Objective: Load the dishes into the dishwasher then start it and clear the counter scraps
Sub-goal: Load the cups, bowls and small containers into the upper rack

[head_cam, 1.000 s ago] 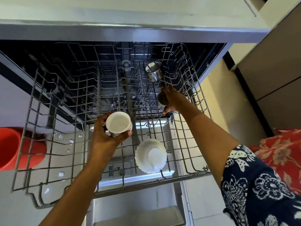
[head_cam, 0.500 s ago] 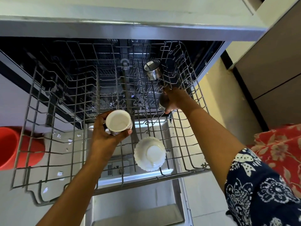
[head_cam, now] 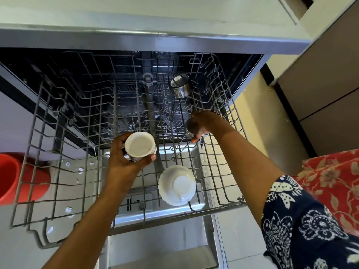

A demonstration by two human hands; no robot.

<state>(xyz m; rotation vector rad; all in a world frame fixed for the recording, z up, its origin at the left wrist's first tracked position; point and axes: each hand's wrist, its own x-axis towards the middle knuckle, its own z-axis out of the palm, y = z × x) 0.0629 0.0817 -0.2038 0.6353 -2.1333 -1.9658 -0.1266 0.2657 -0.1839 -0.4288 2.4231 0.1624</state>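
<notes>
Closest in, a navy floral sleeve (head_cam: 310,235) covers the right upper arm, with red flowered cloth (head_cam: 334,183) beside it. Below both forearms lies the open dishwasher door (head_cam: 159,249), and over it the upper wire rack (head_cam: 77,117) is pulled well out.

Near the rack's front edge a white scalloped bowl (head_cam: 176,186) sits upside down, its base facing up, right of centre.

Just beyond it and to the left, the left hand (head_cam: 126,166) is wrapped around a white cup (head_cam: 139,145). Fingers curl round the far side and the thumb clamps the near side. The cup's mouth faces the camera and it is held above the rack wires, clear of the bowl.

Further back on the right, the right hand (head_cam: 206,122) reaches in with its fingers curled over a small steel cup (head_cam: 191,127), gripping it down among the tines. A thin metal stem slants from under that hand toward the rack's near side.

Beyond that, a second steel cup (head_cam: 181,89) rests tilted in the rack's far right corner, its mouth turned up and to the left, apart from the hand.

Far left, behind the rack's side wires, there is a red tub (head_cam: 13,177). Across the top runs the pale counter edge (head_cam: 155,38), over the dishwasher's dark interior.
</notes>
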